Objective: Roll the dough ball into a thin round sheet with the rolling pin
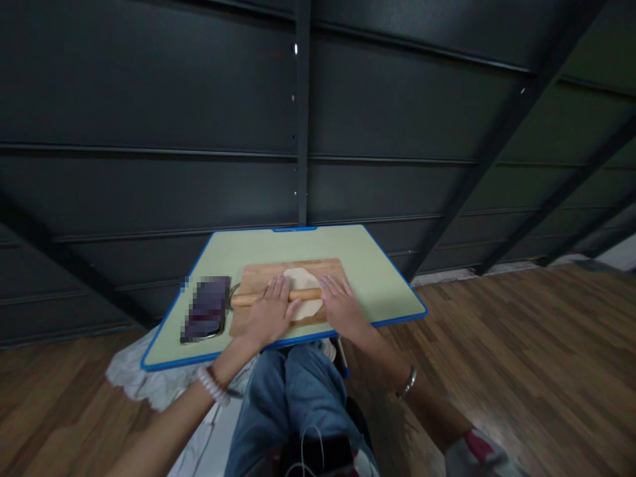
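Board point(258, 275) on table point(377, 278), center. Dough point(302, 279) on board, rolling pin point(303, 295) across it, L hand point(268, 315) & R hand point(339, 301) on pin. Phone point(205, 310) left of board.

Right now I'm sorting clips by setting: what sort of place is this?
Probably a room at home, not a kitchen: a low table, a wood floor and a dark panelled wall, with the left hand and right hand pressing a rolling pin over dough on a board.
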The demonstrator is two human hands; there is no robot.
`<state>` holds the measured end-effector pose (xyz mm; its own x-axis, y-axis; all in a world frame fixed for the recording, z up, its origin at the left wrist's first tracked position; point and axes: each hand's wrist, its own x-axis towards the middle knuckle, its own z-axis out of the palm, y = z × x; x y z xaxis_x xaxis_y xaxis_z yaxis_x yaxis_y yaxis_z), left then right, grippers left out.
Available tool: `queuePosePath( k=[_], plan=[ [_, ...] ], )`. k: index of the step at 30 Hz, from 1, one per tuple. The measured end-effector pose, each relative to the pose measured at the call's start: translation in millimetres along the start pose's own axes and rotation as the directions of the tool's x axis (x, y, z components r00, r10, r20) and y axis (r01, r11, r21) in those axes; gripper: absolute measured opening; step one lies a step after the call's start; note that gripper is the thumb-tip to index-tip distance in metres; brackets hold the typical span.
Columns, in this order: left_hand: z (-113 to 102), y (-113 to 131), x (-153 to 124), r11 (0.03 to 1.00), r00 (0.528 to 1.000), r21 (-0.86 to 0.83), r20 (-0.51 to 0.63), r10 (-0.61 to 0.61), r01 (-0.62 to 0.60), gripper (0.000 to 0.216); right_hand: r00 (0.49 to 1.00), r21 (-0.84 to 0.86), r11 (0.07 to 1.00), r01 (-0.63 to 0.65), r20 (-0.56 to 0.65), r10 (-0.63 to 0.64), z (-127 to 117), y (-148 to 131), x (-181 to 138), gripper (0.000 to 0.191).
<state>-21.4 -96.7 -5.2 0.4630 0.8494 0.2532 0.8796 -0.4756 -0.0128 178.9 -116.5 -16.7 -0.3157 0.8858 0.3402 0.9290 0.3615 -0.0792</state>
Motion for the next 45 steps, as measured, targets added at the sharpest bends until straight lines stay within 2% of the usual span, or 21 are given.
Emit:
queuePosePath(
  k=[3,5,9,16,22,25,29,31,35,38,41,45],
  plan=[
    [-2,8,-17,0.999,0.999,0.001,0.0,-0.042,0.042,0.061,1.0,0.025,1.0,-0.003,0.019,0.003,2,7,12,0.047],
    [-3,9,-16,0.998,0.997,0.006,0.017,-0.069,0.069,0.062,1.0,0.023,1.0,0.015,0.018,-0.015,6,10,23,0.048],
    [-1,-1,3,0.992,0.991,0.013,0.03,-0.129,0.129,0.059,0.997,-0.001,0.997,0.073,0.026,-0.073,14,18,49,0.051],
    [4,-30,33,0.992,0.992,0.013,0.007,-0.127,0.127,0.061,0.985,-0.007,0.989,0.145,0.09,-0.144,25,32,89,0.052],
    [14,-54,58,0.992,0.985,-0.016,0.124,-0.118,0.121,0.075,0.978,0.01,0.983,0.181,0.104,-0.181,28,35,117,0.052],
    [17,-66,71,0.996,0.981,-0.066,0.19,-0.044,0.057,0.08,0.968,0.054,0.976,0.21,0.132,-0.215,29,38,130,0.051],
    [16,-82,85,0.98,0.954,-0.141,0.246,0.172,-0.141,0.086,0.957,0.114,0.983,0.142,0.237,-0.166,32,40,158,0.05],
    [16,-90,92,0.971,0.941,-0.168,0.265,0.21,-0.169,0.087,0.949,0.119,0.986,0.117,0.28,-0.146,37,40,174,0.049],
    [22,-103,102,0.971,0.937,-0.215,0.306,0.166,-0.102,0.083,0.959,0.118,0.988,0.101,0.254,-0.129,50,42,197,0.05],
    [25,-106,103,0.97,0.936,-0.239,0.348,0.058,0.029,0.083,0.965,0.11,0.988,0.107,0.229,-0.13,54,42,200,0.049],
    [21,-98,97,0.964,0.918,-0.234,0.395,-0.028,0.13,0.085,0.963,0.103,0.988,0.119,0.228,-0.14,50,40,191,0.049],
    [8,-77,83,0.964,0.9,-0.224,0.434,-0.035,0.145,0.089,0.964,0.132,0.987,0.093,0.236,-0.123,39,39,163,0.051]
  ],
)
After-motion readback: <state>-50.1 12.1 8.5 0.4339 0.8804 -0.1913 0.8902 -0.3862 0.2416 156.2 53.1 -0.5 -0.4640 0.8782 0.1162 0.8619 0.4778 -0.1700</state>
